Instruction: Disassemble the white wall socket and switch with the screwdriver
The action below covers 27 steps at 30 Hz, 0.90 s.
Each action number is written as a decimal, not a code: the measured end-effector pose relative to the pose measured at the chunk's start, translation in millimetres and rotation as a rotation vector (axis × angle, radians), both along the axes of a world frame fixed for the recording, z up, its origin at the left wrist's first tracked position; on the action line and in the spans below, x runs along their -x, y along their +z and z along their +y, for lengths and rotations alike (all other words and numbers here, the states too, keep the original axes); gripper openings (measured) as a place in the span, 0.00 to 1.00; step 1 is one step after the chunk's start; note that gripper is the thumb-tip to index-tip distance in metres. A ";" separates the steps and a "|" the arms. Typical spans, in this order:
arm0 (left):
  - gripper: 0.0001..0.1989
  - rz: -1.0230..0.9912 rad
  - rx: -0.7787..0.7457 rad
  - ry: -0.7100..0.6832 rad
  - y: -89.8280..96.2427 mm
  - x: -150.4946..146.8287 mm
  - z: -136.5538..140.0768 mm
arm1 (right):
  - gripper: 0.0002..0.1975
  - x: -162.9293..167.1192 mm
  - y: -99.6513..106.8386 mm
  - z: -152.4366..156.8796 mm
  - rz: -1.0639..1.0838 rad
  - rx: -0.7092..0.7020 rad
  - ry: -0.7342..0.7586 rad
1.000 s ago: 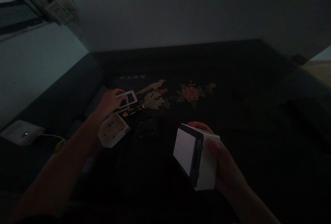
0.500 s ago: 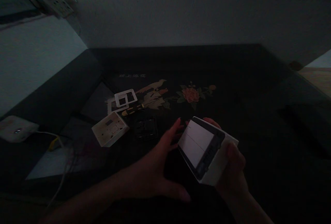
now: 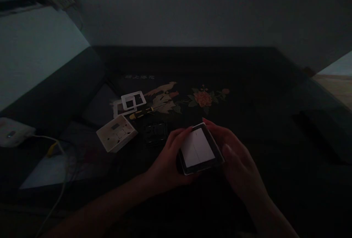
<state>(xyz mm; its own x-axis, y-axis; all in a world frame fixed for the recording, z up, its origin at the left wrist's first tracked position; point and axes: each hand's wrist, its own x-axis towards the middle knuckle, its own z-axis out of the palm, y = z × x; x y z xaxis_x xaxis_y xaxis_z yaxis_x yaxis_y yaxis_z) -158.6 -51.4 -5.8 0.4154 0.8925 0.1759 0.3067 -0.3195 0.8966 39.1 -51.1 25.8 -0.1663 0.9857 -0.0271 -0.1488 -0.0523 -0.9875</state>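
A wall switch (image 3: 198,148) with a white two-part rocker face and a dark surround sits in a white box, tilted face up. My left hand (image 3: 167,164) wraps the switch from its left side, fingers on the far edge and thumb low at the near side. My right hand (image 3: 239,161) is closed against its right side, fingertips at the far corner. To the left lie an open white mounting box (image 3: 117,135), a dark plastic bracket (image 3: 156,134), two overlapping white frames (image 3: 141,93) and a yellow-and-black screwdriver (image 3: 141,113).
The dark table (image 3: 247,84) bears a printed peony (image 3: 202,99) and bird. A white power strip (image 3: 13,132) with a white cable (image 3: 66,168) is at far left. A dark flat object (image 3: 327,135) lies at right. The room is dim.
My left hand has gone from open beside the switch to gripping it. The switch has moved left and turned to lie flatter; my right hand has shifted along its right side.
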 end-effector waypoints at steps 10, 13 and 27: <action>0.52 0.163 -0.026 -0.088 -8.8 -3.0 -3.5 | 0.06 5.8 38.9 39.5 -0.584 -0.415 0.100; 0.50 0.156 -0.025 -0.073 -13.3 -4.1 -2.1 | 0.09 45.9 48.8 71.5 -0.839 -0.660 0.412; 0.59 0.168 -0.084 -0.112 -14.7 -3.9 5.8 | 0.17 192.9 2.2 149.2 -1.502 -1.079 0.743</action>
